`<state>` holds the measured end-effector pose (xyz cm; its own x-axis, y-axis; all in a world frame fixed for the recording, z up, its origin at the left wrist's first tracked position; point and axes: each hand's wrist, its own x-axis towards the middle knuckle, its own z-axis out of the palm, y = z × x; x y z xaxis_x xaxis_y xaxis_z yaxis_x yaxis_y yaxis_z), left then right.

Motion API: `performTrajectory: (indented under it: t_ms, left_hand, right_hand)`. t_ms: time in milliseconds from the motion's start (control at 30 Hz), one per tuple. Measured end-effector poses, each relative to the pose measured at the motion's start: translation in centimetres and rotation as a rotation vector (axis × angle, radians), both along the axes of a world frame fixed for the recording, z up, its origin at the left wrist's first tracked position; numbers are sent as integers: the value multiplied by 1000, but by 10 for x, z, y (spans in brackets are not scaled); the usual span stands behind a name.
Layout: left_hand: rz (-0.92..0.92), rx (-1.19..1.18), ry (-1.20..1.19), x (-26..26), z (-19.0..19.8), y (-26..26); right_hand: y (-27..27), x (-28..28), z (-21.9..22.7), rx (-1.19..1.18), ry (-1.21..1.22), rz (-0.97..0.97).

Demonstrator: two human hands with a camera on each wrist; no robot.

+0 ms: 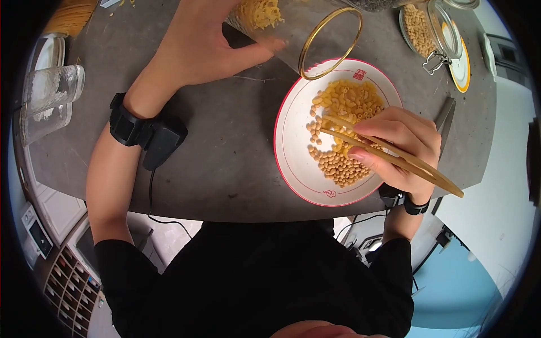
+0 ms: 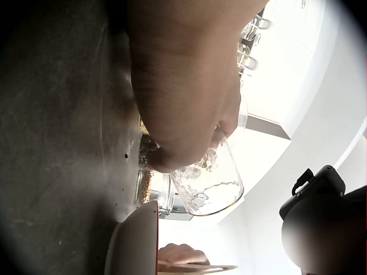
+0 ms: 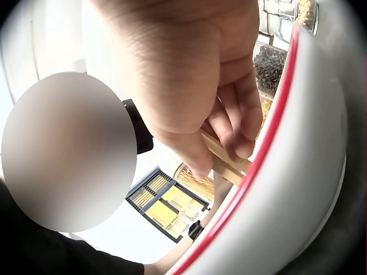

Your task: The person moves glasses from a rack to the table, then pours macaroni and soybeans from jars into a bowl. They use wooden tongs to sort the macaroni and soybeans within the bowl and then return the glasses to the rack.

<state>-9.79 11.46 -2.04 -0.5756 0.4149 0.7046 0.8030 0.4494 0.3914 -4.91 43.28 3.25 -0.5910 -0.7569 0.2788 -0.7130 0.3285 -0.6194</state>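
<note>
My left hand (image 1: 208, 42) grips a clear textured glass (image 2: 209, 186) with a gold rim (image 1: 304, 53), tipped on its side with its mouth over the edge of the bowl. Some yellow pasta (image 1: 262, 14) shows at the glass's far end. In my right hand (image 1: 403, 143) is a pair of wooden tongs (image 1: 414, 163), pinched between thumb and fingers, tips down among the food. The white bowl (image 1: 290, 163) has a red rim. Short macaroni (image 1: 349, 98) fills its far side, and round beige beans (image 1: 341, 169) lie nearer me.
At the back right, an open clip-top glass jar (image 1: 420, 31) of beans lies beside a yellow-rimmed plate (image 1: 461, 67). A grey metal utensil (image 1: 447, 121) rests right of the bowl. Clear ribbed glassware (image 1: 53, 90) stands at the left edge, with dry spaghetti (image 1: 70, 17) behind.
</note>
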Motion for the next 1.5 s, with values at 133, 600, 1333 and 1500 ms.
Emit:
performTrajectory:
  t_ms: [133,600,1333,1500]
  left_hand:
    - [-7,-4,-13,0,0,-1]
    - [4,14,7,0,1,-1]
    - [110,-78,-55,7,5,4]
    - [48,-60,-45,1,2,-1]
  right_hand:
    - [-1,-1,1,-14,7,-12]
    - [-31,-13,32,-256,26,-239]
    - [21,1,11,-49,-53,-15]
    - [19,4,10,-2,24,11]
